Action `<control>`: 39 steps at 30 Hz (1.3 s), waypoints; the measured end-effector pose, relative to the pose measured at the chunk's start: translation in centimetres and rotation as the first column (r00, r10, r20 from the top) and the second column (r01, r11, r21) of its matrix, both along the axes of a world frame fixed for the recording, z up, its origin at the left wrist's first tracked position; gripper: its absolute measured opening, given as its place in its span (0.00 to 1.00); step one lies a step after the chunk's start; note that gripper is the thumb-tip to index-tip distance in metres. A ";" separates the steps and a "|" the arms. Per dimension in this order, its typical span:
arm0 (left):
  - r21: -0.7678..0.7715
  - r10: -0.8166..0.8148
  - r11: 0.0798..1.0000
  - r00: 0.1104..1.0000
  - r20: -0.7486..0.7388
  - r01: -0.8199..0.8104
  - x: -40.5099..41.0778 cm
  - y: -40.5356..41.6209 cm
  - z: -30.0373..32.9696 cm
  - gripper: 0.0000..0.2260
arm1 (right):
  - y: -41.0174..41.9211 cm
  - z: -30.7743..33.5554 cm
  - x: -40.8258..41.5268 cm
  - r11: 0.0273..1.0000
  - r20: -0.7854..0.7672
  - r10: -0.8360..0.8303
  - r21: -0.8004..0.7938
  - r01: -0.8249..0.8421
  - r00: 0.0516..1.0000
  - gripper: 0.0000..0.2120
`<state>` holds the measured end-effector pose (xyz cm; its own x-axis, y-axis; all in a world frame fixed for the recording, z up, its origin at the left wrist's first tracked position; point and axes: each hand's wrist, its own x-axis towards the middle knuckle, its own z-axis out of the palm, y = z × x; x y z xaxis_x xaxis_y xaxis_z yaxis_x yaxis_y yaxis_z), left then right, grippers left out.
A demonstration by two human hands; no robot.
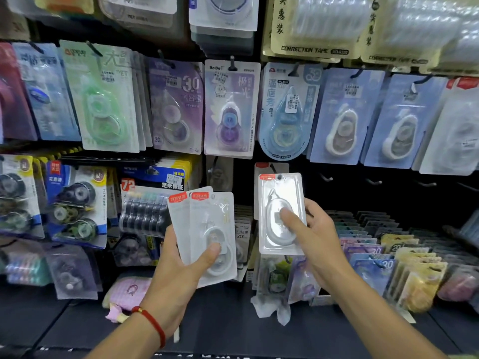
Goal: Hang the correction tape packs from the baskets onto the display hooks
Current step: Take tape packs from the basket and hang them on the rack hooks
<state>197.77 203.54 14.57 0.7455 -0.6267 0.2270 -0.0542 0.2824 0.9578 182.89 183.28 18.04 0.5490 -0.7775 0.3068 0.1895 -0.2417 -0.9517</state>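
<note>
Left wrist: a red cord bracelet is circling it, nearest the camera.
Left hand: it is gripping a fanned stack of white packs — thumb pressing on the front blister, fingers curling behind.
Right hand: it is pinching a single white pack, thumb lying across the clear blister, and holding it upright with its hang hole at the top.
Single pack's place: it is sitting just in front of a red-topped card hanging on the lower row; whether the hole is on a hook, I cannot tell.
Shelf: a dark ledge is running under both forearms, with a pink checked item lying on it.
Right bins: rows of coloured packs are standing on edge, near the right hand.
Bare hooks: they are sticking out of the dark panel, right of the single pack.
Upper row: a green pack, a purple BoBo pack and a blue teardrop pack are hanging side by side — further back and above.
</note>
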 end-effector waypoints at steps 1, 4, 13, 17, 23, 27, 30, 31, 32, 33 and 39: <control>0.003 0.003 1.000 1.000 -0.002 -0.003 0.0 0.0 0.0 0.29 | -0.2 0.0 0.0 1.000 0.002 -0.002 -0.004 0.002 1.000 0.19; 0.007 0.006 1.000 1.000 -0.007 -0.006 0.2 -0.1 -0.1 0.27 | -0.6 -1.1 0.2 0.999 -0.013 -0.048 -0.015 0.048 0.999 0.18; 0.010 -0.024 1.000 1.000 -0.002 0.024 -1.2 -0.5 -0.3 0.30 | -3.5 -3.3 4.6 0.943 -0.200 -0.291 -0.223 0.246 0.935 0.18; -0.008 -0.019 1.000 1.000 0.008 0.019 -1.4 -0.8 -0.3 0.32 | -5.6 -2.8 8.0 0.936 -0.283 -0.340 -0.188 0.296 0.897 0.21; -0.004 -0.038 0.999 0.999 0.035 0.038 -1.3 -0.9 -0.4 0.32 | -6.4 -2.3 8.3 0.935 -0.480 -0.352 -0.216 0.281 0.804 0.27; -0.031 -0.032 0.999 0.998 0.045 0.033 -1.1 -1.0 -0.3 0.34 | -2.5 -1.6 5.0 0.974 -0.398 -0.145 -0.218 0.060 0.906 0.12; -0.056 -0.020 0.998 1.000 0.015 0.021 -1.4 -1.0 -0.1 0.34 | 1.4 -0.2 1.8 0.987 -0.257 0.142 -0.040 -0.157 0.956 0.18; -0.062 -0.026 0.998 1.000 0.010 0.026 -1.5 -1.0 -0.1 0.34 | 2.7 0.0 0.9 0.973 -0.262 0.209 -0.039 -0.227 0.942 0.19; -0.067 -0.036 0.997 0.999 0.007 0.036 -1.5 -1.0 0.0 0.34 | 3.8 0.0 0.1 0.957 -0.299 0.250 -0.069 -0.282 0.921 0.19; -0.069 -0.050 0.996 0.999 0.002 0.050 -1.6 -1.0 0.2 0.34 | 4.7 -0.2 -0.4 0.940 -0.354 0.262 -0.116 -0.320 0.898 0.18; -0.078 -0.092 0.993 0.993 -0.068 0.087 -2.1 -0.6 1.3 0.34 | 6.1 -0.8 -1.0 0.949 -0.306 0.221 -0.153 -0.276 0.926 0.11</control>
